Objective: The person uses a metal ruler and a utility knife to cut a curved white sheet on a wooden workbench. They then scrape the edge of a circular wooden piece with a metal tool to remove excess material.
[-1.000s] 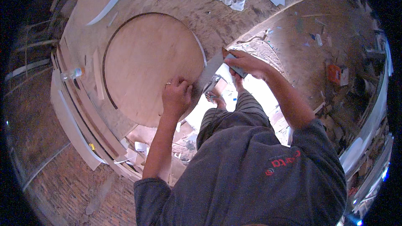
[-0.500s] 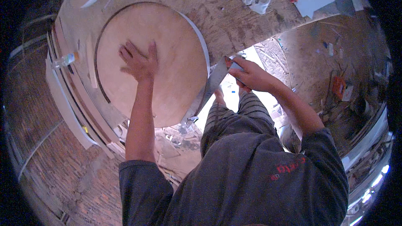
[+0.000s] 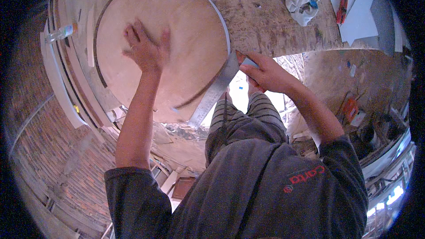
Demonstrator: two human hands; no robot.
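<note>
A round wooden panel (image 3: 177, 31) lies on the workbench, with a dark curved band along its left side and a pale edge on its right. My left hand (image 3: 146, 48) rests on top of it, fingers spread and slightly blurred. In my right hand (image 3: 268, 73), fingers wrap round the handle of what looks like a handsaw. Its broad metal blade (image 3: 215, 92) slants down and left, close against the panel's lower right rim. A dark curved line shows on the panel beside the blade. Whether the teeth touch the wood I cannot tell.
A crumpled white cloth (image 3: 301, 2) and a red utility knife (image 3: 341, 6) lie toward the bench's far right, near pale sheets (image 3: 363, 22). On the left, a clear bottle (image 3: 61, 33) lies by long curved strips (image 3: 66, 79). A red-orange object (image 3: 351, 108) sits among floor clutter.
My view has shifted, so the panel sits higher in the picture and the cloth farther right. More of the blade's flat face shows. Both hands keep their places on panel and handle.
</note>
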